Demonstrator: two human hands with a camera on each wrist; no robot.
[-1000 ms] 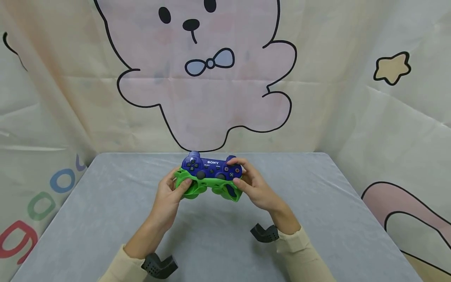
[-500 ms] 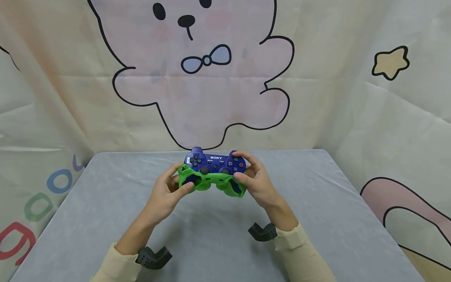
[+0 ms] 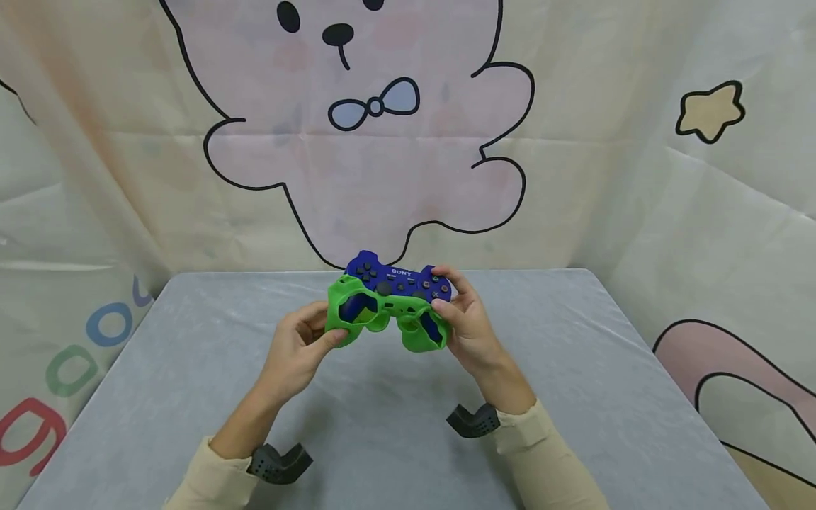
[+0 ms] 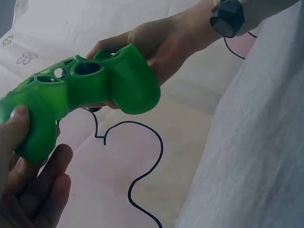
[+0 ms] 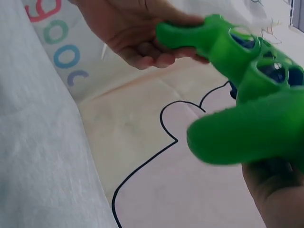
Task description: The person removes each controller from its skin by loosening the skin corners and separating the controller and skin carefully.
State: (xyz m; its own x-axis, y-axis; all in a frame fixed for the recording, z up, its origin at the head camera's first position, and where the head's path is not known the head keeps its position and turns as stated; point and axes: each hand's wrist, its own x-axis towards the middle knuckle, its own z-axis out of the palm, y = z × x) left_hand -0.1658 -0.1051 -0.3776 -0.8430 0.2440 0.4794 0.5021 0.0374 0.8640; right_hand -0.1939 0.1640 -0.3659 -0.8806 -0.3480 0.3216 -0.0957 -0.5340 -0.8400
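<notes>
A blue Sony game controller (image 3: pixel 401 280) is held above the table, its upper face showing. A stretchy green controller cover (image 3: pixel 403 306) wraps its lower edge and handles, while the buttons and sticks lie outside it. My left hand (image 3: pixel 296 350) pinches the cover's left handle between thumb and fingers. On the other side, my right hand (image 3: pixel 474 340) grips the controller's right end, index finger at the top edge and thumb near the cover's rim. In the left wrist view the rounded green handles (image 4: pixel 135 83) and stick openings face the camera.
A grey cloth-covered table (image 3: pixel 395 439) lies below the hands. Behind it hangs a pale curtain (image 3: pixel 574 212) printed with a bear, and curtains also flank both sides. Black wrist cameras (image 3: pixel 280 464) sit at the cream sleeves (image 3: pixel 542 453).
Both hands have risen slightly with the controller. The cover's left side has pulled farther from the controller, widening the gap there; the controller now tilts down toward the right.
</notes>
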